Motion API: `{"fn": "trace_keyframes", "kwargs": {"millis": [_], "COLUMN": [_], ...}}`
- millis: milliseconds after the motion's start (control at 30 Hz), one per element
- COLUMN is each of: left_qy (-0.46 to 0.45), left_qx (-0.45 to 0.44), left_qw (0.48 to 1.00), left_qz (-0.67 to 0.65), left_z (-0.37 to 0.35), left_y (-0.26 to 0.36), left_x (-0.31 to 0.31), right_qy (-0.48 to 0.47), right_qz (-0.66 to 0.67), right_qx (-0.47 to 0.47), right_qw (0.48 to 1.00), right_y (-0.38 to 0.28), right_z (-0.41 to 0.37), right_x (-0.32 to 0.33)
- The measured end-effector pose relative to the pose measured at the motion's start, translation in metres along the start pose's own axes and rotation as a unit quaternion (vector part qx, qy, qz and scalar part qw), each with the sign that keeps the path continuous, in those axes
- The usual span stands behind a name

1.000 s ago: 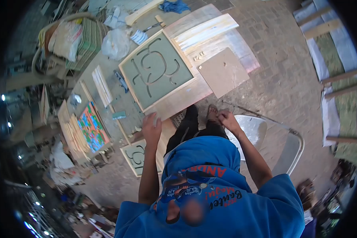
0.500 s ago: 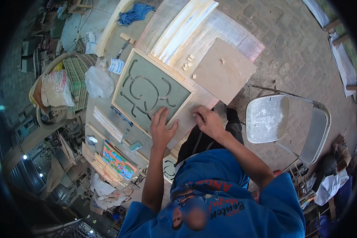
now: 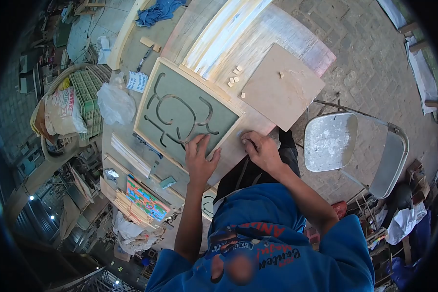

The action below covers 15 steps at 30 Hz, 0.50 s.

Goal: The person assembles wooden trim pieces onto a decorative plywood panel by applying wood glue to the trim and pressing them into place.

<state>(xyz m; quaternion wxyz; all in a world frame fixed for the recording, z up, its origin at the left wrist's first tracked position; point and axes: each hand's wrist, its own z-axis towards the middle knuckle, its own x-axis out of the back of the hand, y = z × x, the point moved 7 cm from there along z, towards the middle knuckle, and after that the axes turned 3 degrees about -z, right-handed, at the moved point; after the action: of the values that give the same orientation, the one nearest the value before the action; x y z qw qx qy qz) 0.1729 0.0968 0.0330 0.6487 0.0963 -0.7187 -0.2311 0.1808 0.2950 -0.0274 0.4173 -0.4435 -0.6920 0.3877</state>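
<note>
My left hand [image 3: 198,158] rests at the lower right part of a green panel [image 3: 153,121] in a light wooden frame [image 3: 224,100], its fingers apart and touching the panel. Curved dark grooves [image 3: 194,117] run across the panel. To the right of the frame, my right hand [image 3: 263,150] is over the table edge with thumb and fingertips pressed together. Whatever they pinch, if anything, is too small to make out. A square brown board [image 3: 282,87] lies beyond my right hand, with a small wooden piece [image 3: 281,75] on it.
Small wooden blocks [image 3: 234,78] lie beside the board. A metal chair [image 3: 330,141] stands on the right. Left of the frame are a plastic bag [image 3: 117,103], wooden strips [image 3: 131,155] and a colourful panel [image 3: 147,198]. A blue cloth [image 3: 159,12] lies at the far end.
The view has shifted slightly. Both hands stay in nearly the same places, the left at the panel and the right with its fingertips together beside the frame.
</note>
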Motion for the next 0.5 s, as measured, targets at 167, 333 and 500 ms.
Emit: {"fn": "trace_keyframes", "kwargs": {"millis": [167,333,500], "left_qy": [0.000,-0.003,-0.002], "left_qx": [0.007,0.014,0.015], "left_qw": [1.000,1.000,1.000], "left_qz": [0.015,0.021,0.019], "left_z": [-0.001,-0.001,-0.002], "left_y": [0.000,0.002,-0.001], "left_x": [-0.002,-0.002,-0.004], "right_qy": [-0.006,0.026,0.047], "right_qz": [-0.004,0.069,0.110], "right_qx": [0.004,-0.009,-0.021], "right_qw": [1.000,0.997,0.993], "right_y": [-0.002,-0.007,-0.015], "right_z": [0.000,-0.002,0.004], "right_x": [0.001,0.008,0.014]}}
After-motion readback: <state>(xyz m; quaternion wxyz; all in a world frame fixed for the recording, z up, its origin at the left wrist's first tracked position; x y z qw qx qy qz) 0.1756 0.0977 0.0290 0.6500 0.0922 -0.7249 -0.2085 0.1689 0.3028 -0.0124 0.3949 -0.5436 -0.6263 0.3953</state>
